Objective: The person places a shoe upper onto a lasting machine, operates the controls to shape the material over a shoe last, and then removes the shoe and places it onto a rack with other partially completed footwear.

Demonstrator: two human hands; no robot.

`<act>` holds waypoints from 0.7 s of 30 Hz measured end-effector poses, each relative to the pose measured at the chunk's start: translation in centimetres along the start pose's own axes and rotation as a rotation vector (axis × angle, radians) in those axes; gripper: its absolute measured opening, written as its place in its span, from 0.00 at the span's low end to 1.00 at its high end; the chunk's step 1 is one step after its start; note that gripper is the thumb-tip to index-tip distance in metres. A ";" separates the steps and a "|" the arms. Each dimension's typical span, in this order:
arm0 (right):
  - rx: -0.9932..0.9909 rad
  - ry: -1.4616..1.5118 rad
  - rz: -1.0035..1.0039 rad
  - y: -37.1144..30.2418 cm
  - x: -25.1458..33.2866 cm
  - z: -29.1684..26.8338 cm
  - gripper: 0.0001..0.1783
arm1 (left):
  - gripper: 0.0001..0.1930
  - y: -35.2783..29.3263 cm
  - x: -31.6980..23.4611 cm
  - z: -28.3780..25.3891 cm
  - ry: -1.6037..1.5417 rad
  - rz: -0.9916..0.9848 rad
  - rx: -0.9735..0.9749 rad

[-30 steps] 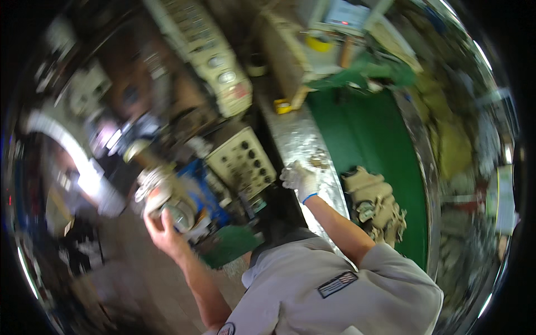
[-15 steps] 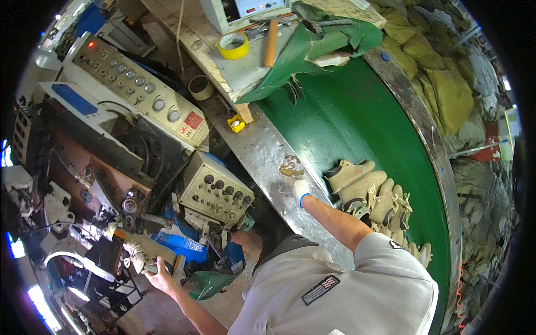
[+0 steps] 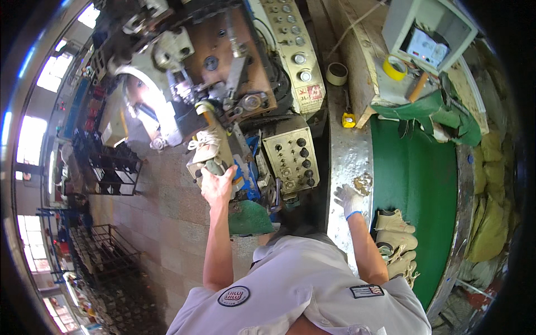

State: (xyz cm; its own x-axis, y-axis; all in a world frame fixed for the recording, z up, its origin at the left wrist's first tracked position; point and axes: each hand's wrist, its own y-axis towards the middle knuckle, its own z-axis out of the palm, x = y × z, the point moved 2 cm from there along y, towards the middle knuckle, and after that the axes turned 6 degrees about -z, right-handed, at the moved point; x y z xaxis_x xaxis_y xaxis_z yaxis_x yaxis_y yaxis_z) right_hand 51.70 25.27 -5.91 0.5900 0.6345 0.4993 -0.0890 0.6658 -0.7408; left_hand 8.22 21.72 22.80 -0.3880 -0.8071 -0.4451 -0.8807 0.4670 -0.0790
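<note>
My bare left hand [image 3: 216,187] is closed around the heel end of a beige shoe [image 3: 206,144] with pale laces. The shoe's far end points at the working head of a machine [image 3: 245,92]; whether they touch, I cannot tell. My right hand [image 3: 349,201], in a pale glove with a blue cuff, rests on a worn metal ledge [image 3: 347,162] with its fingers apart and nothing in them. To its right, several beige shoes [image 3: 396,240] lie in a row on a green conveyor belt [image 3: 416,173].
A control box [image 3: 290,156] with black knobs stands between my hands. Ahead right, a wooden bench [image 3: 357,67] carries yellow tape [image 3: 395,67], a hammer [image 3: 417,87] and green cloth [image 3: 432,114]. A yellow tape measure [image 3: 348,120] sits on the ledge. Dark racks [image 3: 114,245] stand left.
My view has turned left, bringing the machine more in front. The left hand still holds the shoe beside it. The right hand stays on the ledge, its fingers now visibly spread.
</note>
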 end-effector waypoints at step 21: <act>0.766 0.140 -0.281 -18.9 -0.5 31.1 0.53 | 0.32 -5.2 7.0 -2.4 -1.840 -0.317 1.332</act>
State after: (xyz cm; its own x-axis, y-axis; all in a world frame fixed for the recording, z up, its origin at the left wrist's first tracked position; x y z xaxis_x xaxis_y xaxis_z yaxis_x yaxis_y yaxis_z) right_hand 28.15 24.60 21.85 0.7616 0.3832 0.5225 -0.4156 0.9076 -0.0598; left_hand 9.37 12.77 22.21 0.9395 -0.1592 -0.3033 0.0694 0.9555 -0.2866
